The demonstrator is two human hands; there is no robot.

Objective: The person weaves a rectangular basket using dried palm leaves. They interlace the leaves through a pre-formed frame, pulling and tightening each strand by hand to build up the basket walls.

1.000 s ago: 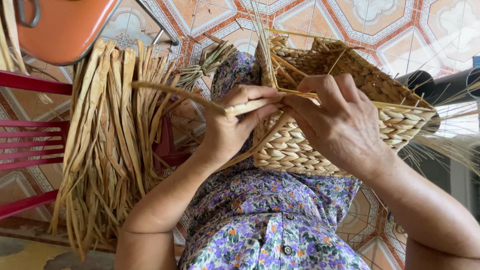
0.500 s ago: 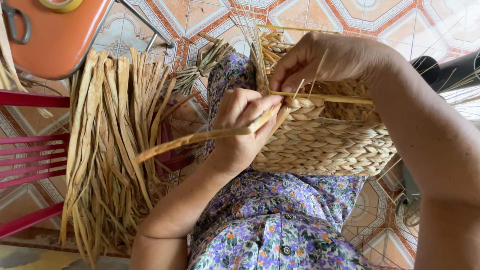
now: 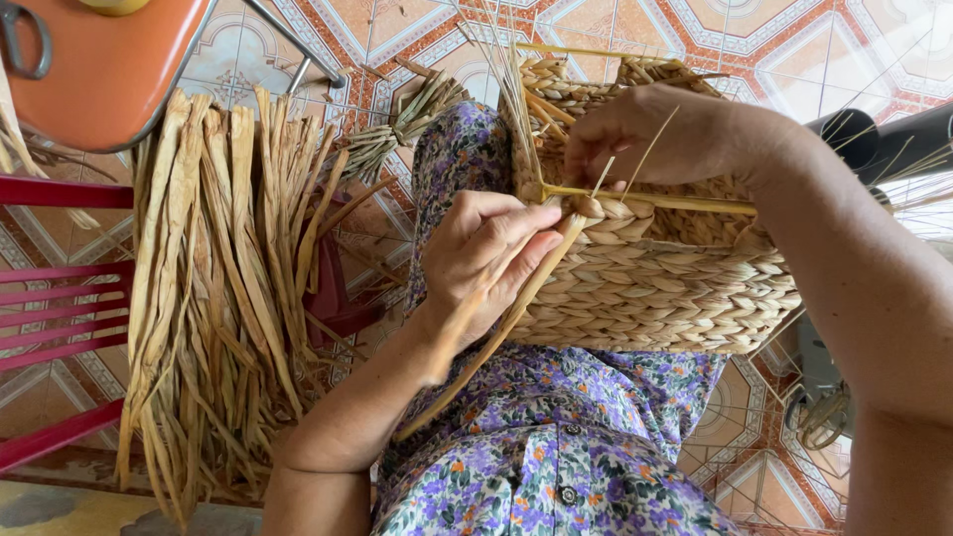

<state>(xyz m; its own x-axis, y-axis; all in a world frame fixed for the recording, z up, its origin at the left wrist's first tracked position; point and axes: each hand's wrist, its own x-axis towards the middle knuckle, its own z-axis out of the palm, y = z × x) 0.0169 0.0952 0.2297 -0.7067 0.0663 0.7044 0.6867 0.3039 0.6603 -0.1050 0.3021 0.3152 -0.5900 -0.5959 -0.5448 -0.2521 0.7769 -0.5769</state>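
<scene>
A half-woven straw basket (image 3: 655,288) rests on my lap, its braided side toward me. My left hand (image 3: 481,260) is closed around a long flat straw strand (image 3: 501,328) that runs from the basket rim down across my wrist. My right hand (image 3: 660,134) reaches over the basket's top edge, its fingers pinching a thin stiff reed (image 3: 655,199) lying along the rim. Several upright thin stalks (image 3: 511,89) stick up from the rim between my hands.
A thick bundle of dried straw strips (image 3: 223,298) hangs over a red slatted chair (image 3: 60,308) at my left. An orange seat (image 3: 104,65) is at upper left. A small tied straw bunch (image 3: 402,124) lies on the patterned tile floor (image 3: 794,50).
My right hand has moved up over the basket rim. The long strand in my left hand has swung down, from pointing left to running down across my wrist.
</scene>
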